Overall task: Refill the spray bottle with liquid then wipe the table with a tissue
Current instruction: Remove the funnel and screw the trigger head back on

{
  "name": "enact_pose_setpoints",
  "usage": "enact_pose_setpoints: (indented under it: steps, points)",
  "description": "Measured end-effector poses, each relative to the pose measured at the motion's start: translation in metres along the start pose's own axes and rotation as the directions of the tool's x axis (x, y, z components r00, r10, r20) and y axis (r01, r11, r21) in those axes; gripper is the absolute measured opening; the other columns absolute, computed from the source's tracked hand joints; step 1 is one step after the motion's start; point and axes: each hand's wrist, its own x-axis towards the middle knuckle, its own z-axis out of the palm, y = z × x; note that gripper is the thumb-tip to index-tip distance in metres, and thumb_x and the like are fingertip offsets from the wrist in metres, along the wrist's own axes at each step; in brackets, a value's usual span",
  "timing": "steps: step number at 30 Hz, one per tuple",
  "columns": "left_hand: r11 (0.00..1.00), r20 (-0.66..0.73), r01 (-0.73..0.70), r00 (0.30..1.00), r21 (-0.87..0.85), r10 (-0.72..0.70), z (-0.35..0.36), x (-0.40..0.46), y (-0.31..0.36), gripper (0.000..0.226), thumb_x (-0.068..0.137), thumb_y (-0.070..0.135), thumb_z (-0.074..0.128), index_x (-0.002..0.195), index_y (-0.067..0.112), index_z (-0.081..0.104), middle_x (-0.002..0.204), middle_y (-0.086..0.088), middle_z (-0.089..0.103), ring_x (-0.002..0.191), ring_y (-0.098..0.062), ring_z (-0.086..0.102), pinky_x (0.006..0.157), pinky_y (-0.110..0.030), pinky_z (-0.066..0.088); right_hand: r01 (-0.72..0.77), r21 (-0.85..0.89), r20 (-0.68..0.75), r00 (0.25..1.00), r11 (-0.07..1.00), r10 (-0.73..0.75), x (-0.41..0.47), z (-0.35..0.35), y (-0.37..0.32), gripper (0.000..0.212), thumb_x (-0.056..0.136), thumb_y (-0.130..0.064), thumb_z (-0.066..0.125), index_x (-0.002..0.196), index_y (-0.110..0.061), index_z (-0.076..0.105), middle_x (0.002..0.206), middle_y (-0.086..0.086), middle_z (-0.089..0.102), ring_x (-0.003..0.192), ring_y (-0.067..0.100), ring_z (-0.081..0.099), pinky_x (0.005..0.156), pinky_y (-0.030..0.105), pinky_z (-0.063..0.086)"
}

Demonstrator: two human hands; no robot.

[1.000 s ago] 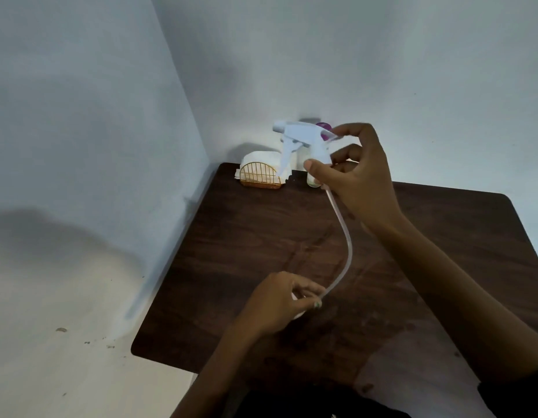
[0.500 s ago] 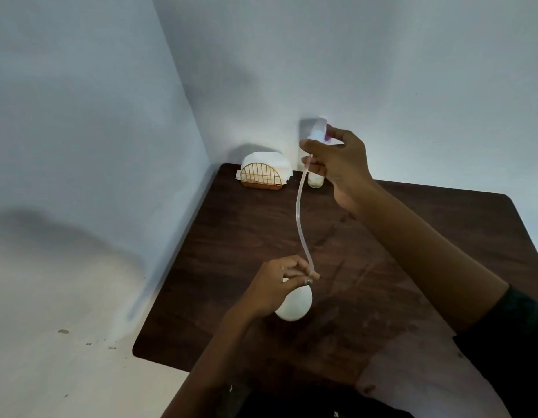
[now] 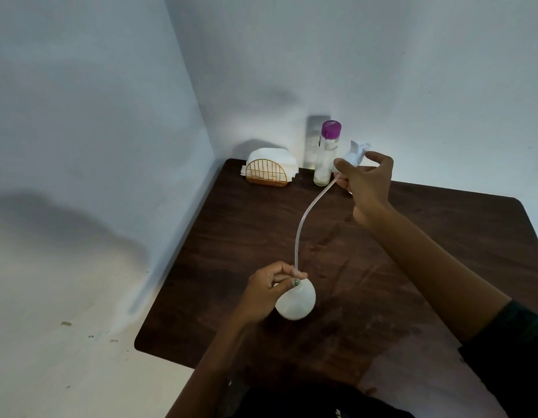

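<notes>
Pale walls (image 3: 382, 70) meet at corner; speckled floor (image 3: 65, 357).

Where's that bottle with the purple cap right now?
The bottle with the purple cap stands upright at the far edge of the table, against the wall, between the tissue holder on its left and the right hand.

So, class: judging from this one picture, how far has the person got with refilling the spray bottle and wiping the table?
Done: the spray head is off, gripped by the right hand. In hand: its dip tube still runs down to the neck of the round white bottle, which the left hand holds. Left: pouring from the purple-capped bottle, still capped, then taking a tissue and wiping the table.
</notes>
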Motion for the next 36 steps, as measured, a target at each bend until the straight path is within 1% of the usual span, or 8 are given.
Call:
enact_pose_setpoints:
  steps: [6, 9, 14, 17, 20, 23, 27, 36]
  points:
    - [0.973, -0.092, -0.018, 0.995, 0.229, 0.040, 0.004, 0.004, -0.012, 0.009, 0.083, 0.027, 0.068, 0.091, 0.027, 0.073, 0.110, 0.020, 0.065, 0.121, 0.000, 0.045, 0.106, -0.037, 0.037, 0.040, -0.090, -0.007, 0.999, 0.995, -0.041, -0.001, -0.008, 0.014, 0.058, 0.074, -0.014, 0.077, 0.120, -0.015, 0.042, 0.088, 0.002, 0.056, 0.093, 0.026, 0.067, 0.082, 0.034, 0.057]
    - [0.985, -0.113, -0.017, 0.993, 0.169, 0.036, 0.005, 0.002, -0.015, 0.010, 0.081, 0.030, 0.069, 0.090, 0.029, 0.072, 0.112, 0.014, 0.064, 0.113, -0.005, 0.053, 0.100, -0.037, 0.045, 0.082, -0.112, 0.022, 0.997, 0.990, -0.081, -0.008, -0.012, 0.018, 0.056, 0.075, -0.014, 0.076, 0.119, -0.014, 0.043, 0.099, 0.005, 0.057, 0.096, 0.024, 0.065, 0.073, 0.025, 0.058]
    - [0.994, -0.121, 0.015, 0.993, 0.107, -0.002, 0.008, -0.003, -0.019, 0.014, 0.085, 0.023, 0.067, 0.098, 0.028, 0.068, 0.108, 0.016, 0.066, 0.107, -0.002, 0.058, 0.089, -0.025, 0.048, 0.111, -0.157, 0.093, 0.991, 0.981, -0.097, -0.022, -0.016, 0.033, 0.048, 0.076, -0.011, 0.074, 0.114, -0.018, 0.047, 0.100, -0.008, 0.058, 0.094, 0.013, 0.062, 0.087, 0.035, 0.055]
    - [0.993, -0.125, 0.043, 0.992, 0.109, -0.030, 0.009, -0.004, -0.017, 0.020, 0.085, 0.025, 0.067, 0.104, 0.029, 0.064, 0.111, 0.018, 0.065, 0.108, -0.004, 0.057, 0.090, -0.024, 0.047, 0.104, -0.196, 0.173, 0.983, 0.975, -0.070, -0.031, -0.019, 0.046, 0.052, 0.076, -0.010, 0.073, 0.122, -0.013, 0.049, 0.114, -0.002, 0.058, 0.101, 0.012, 0.060, 0.084, 0.028, 0.054]
    - [0.995, -0.166, 0.055, 0.985, 0.083, -0.041, 0.008, -0.006, -0.021, 0.035, 0.082, 0.026, 0.070, 0.115, 0.029, 0.059, 0.113, 0.016, 0.064, 0.107, -0.004, 0.058, 0.089, -0.022, 0.048, 0.169, -0.288, 0.346, 0.936, 0.943, -0.062, -0.047, -0.025, 0.068, 0.049, 0.075, -0.008, 0.074, 0.119, -0.012, 0.054, 0.111, -0.002, 0.061, 0.096, 0.009, 0.061, 0.079, 0.023, 0.054]
    - [0.990, -0.213, 0.051, 0.977, 0.129, -0.023, 0.008, -0.009, -0.031, 0.028, 0.081, 0.032, 0.071, 0.107, 0.035, 0.063, 0.108, 0.019, 0.067, 0.106, -0.003, 0.060, 0.084, -0.016, 0.048, 0.229, -0.365, 0.522, 0.853, 0.902, -0.005, -0.063, -0.029, 0.092, 0.043, 0.076, -0.005, 0.073, 0.115, -0.012, 0.057, 0.110, 0.004, 0.065, 0.099, 0.017, 0.064, 0.084, 0.030, 0.055]
    - [0.980, -0.298, 0.032, 0.954, 0.196, 0.028, 0.014, -0.011, -0.034, 0.022, 0.080, 0.032, 0.071, 0.100, 0.037, 0.064, 0.099, 0.022, 0.065, 0.097, 0.005, 0.060, 0.080, -0.009, 0.046, 0.345, -0.405, 0.675, 0.737, 0.847, 0.023, -0.068, -0.038, 0.107, 0.034, 0.074, -0.006, 0.074, 0.104, -0.018, 0.061, 0.098, -0.008, 0.067, 0.093, 0.006, 0.065, 0.081, 0.017, 0.053]
    - [0.942, -0.283, -0.050, 0.947, 0.333, 0.151, 0.016, -0.014, -0.041, 0.055, 0.074, 0.058, 0.062, 0.113, 0.021, 0.067, 0.108, 0.011, 0.070, 0.099, 0.002, 0.062, 0.083, -0.013, 0.050, 0.449, -0.490, 0.720, 0.692, 0.747, 0.056, -0.068, -0.056, 0.138, 0.020, 0.077, -0.020, 0.074, 0.097, -0.016, 0.069, 0.098, -0.004, 0.072, 0.090, 0.007, 0.067, 0.083, 0.029, 0.056]
